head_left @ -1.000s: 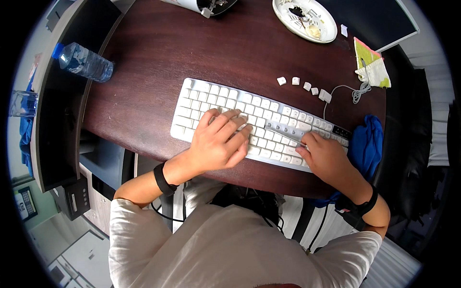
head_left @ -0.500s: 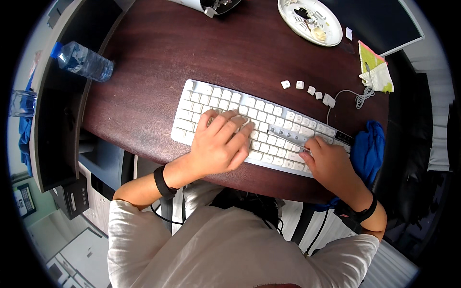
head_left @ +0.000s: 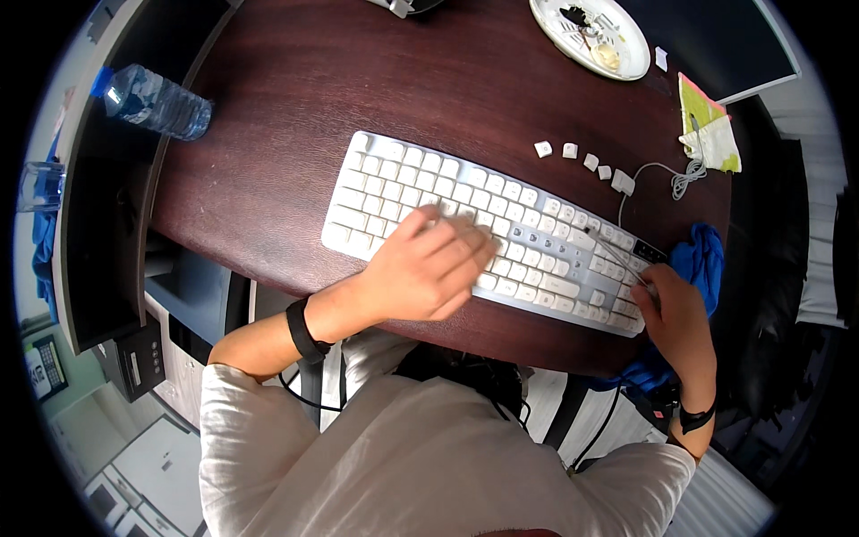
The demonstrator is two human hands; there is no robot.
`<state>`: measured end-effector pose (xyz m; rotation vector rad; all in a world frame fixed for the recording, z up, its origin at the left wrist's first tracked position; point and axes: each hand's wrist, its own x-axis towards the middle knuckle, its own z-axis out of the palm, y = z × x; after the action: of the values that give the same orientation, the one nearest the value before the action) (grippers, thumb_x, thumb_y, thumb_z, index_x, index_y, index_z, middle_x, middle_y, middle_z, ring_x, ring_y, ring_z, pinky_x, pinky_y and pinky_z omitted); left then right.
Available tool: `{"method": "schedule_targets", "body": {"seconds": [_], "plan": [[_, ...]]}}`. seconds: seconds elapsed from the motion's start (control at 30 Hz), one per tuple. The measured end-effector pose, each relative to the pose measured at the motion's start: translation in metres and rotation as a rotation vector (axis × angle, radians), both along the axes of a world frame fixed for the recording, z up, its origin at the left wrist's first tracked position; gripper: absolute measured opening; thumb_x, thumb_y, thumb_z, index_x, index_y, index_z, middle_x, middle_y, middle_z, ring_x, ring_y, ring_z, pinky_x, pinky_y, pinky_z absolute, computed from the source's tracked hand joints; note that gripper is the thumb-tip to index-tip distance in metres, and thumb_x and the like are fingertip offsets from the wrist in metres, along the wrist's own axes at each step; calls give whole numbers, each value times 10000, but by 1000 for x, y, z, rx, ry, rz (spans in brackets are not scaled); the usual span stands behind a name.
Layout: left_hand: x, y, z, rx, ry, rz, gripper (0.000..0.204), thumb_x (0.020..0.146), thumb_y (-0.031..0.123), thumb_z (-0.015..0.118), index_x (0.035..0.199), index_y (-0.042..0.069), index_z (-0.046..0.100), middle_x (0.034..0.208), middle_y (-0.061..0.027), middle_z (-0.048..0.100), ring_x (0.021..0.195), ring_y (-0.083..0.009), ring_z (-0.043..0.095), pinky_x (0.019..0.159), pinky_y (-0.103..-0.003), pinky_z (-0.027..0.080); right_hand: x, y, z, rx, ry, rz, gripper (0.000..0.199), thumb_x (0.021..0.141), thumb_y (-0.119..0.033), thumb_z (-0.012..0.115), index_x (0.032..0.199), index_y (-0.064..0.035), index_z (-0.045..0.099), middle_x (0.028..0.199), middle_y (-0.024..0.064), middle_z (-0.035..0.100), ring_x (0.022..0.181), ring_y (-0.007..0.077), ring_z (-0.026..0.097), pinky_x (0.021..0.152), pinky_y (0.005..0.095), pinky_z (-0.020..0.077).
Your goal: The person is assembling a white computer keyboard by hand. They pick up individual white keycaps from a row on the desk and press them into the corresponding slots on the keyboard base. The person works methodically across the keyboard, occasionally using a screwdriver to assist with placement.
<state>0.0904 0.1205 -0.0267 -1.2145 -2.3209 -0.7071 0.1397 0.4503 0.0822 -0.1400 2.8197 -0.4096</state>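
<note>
A white keyboard (head_left: 559, 285) lies slanted on the dark red-brown desk. Across its middle right, a row of bare switches (head_left: 533, 239) shows where keycaps are off. My left hand (head_left: 429, 268) is over the keyboard's middle, palm down, its fingers stretched out and blurred by motion; it appears to hold nothing. At the keyboard's right end, my right hand (head_left: 677, 309) is closed on a thin metal two-pronged tool (head_left: 619, 255) like tweezers. Its tip points up-left over the keys near the bare row. Several loose keycaps (head_left: 570, 150) lie beyond the keyboard.
A white plate (head_left: 637, 67) with small scraps stands at the back right, near a monitor (head_left: 716, 40). A coiled cable (head_left: 689, 182) and a green-and-white cloth (head_left: 711, 130) are at the right. Blue fabric (head_left: 700, 264) hangs by my right hand. A water bottle (head_left: 157, 103) lies at the left.
My right hand has moved right with the tool, drawing its tip away from the bare switches. My left hand has shifted slightly right. The view has shifted a little.
</note>
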Motion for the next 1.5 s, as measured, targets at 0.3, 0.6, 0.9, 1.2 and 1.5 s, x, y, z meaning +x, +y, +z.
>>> {"method": "schedule_targets", "body": {"seconds": [0.3, 0.6, 0.9, 1.2, 1.5], "plan": [[3, 5, 2, -85, 6, 47, 430, 790, 246, 567, 1161, 54, 668, 1230, -101, 640, 1049, -252, 598, 917, -465, 416, 11, 30, 6, 68, 41, -180, 142, 927, -156, 636, 971, -22, 619, 817, 188, 619, 658, 339, 606, 595, 399, 448], [4, 3, 2, -39, 4, -93, 386, 757, 144, 623, 1127, 36, 643, 1147, -94, 670, 1040, -239, 625, 926, -455, 414, -7, 96, -20, 134, 123, -255, 162, 950, -183, 605, 966, -22, 599, 757, 184, 583, 673, 319, 591, 623, 404, 433], [1, 4, 2, 67, 49, -60, 284, 715, 122, 643, 976, 20, 689, 1001, -85, 679, 937, -228, 638, 835, -393, 475, -25, 113, -52, 185, 181, -194, 152, 925, -159, 634, 1015, -42, 596, 882, 201, 639, 801, 368, 633, 703, 424, 488], [1, 5, 2, 92, 36, -37, 258, 719, 119, 645, 953, 21, 693, 975, -81, 677, 907, -227, 626, 817, -385, 478, -40, 102, -41, 503, 356, 52, 212, 857, -148, 691, 1031, -51, 618, 1000, 163, 652, 976, 336, 611, 823, 438, 478], [-2, 3, 2, 139, 42, 0, 223, 718, 98, 648, 926, 24, 681, 956, -78, 671, 867, -236, 616, 780, -369, 472, -113, -48, -44, -27, 448, 519, 273, 837, -132, 696, 1093, -71, 622, 1010, 83, 604, 1011, 271, 587, 874, 385, 448]]}}
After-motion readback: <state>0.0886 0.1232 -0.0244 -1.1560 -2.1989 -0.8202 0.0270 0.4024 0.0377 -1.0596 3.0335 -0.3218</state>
